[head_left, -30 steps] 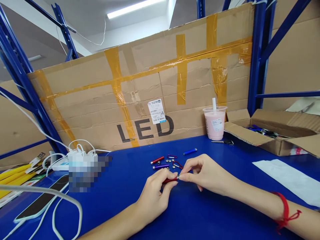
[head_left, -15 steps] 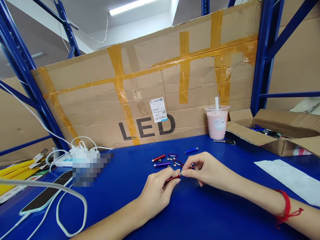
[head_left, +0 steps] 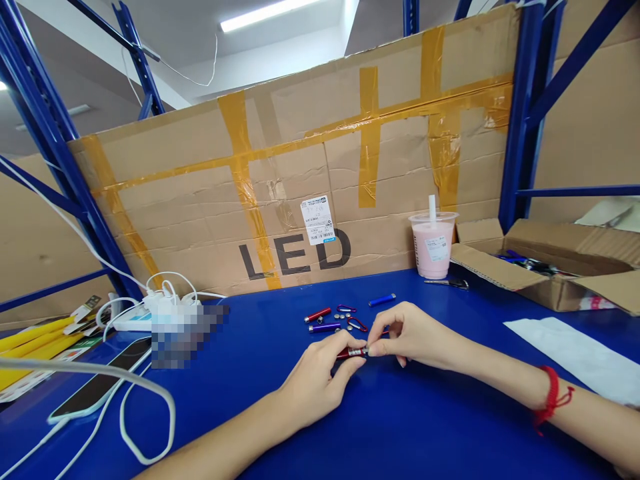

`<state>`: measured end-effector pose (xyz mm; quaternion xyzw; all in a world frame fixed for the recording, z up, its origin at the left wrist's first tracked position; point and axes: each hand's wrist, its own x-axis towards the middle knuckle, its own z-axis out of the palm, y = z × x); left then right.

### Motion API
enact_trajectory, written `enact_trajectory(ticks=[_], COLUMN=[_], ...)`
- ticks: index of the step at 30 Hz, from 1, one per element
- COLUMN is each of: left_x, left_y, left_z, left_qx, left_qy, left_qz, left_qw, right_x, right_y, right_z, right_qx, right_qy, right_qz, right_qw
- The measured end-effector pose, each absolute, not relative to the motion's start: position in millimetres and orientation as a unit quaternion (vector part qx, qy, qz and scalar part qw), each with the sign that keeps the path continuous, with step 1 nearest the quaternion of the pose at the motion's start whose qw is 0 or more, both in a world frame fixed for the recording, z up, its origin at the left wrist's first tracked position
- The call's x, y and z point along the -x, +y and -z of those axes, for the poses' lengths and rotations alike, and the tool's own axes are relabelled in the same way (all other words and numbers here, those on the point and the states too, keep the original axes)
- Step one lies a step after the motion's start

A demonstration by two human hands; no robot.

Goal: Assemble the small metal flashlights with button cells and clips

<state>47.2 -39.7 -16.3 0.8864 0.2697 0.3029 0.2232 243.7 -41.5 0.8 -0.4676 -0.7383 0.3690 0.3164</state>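
1. Red tube [head_left: 353,353]: slim, shiny, with pale markings near its right end; it lies nearly level, partly covered by the left hand [head_left: 320,373] gripping it.
2. Silver tip [head_left: 366,351]: small, at the tube's right end, pinched by the right hand [head_left: 407,335]; whether attached is unclear.

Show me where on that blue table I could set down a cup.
Bare tabletop lies between the looped cable and left hand, and between the right hand, open cardboard box and white sheet. It's crowded just beyond the left hand: red tube, purple tube, carabiners, silver discs; and at far left, around the power strip and smartphone.
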Motion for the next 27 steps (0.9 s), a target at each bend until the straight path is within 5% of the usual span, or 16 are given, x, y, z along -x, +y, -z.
enact_trajectory(ticks=[13, 27], left_x=[-43.7, -43.2], left_y=[-45.2, -41.5], left_z=[16.6, 21.0], left_qx=[-0.895, -0.91], left_qy=[0.28, 0.219], left_qz=[-0.243, -0.268], left_qw=[0.248, 0.229], right_x=[-249.9, -250.8], right_y=[-36.0, -49.0], right_z=[5.2, -3.1], right_qx=[0.456, 0.35], right_qy=[-0.784, -0.893], right_qz=[-0.3, -0.218], right_qw=[0.295, 0.181])
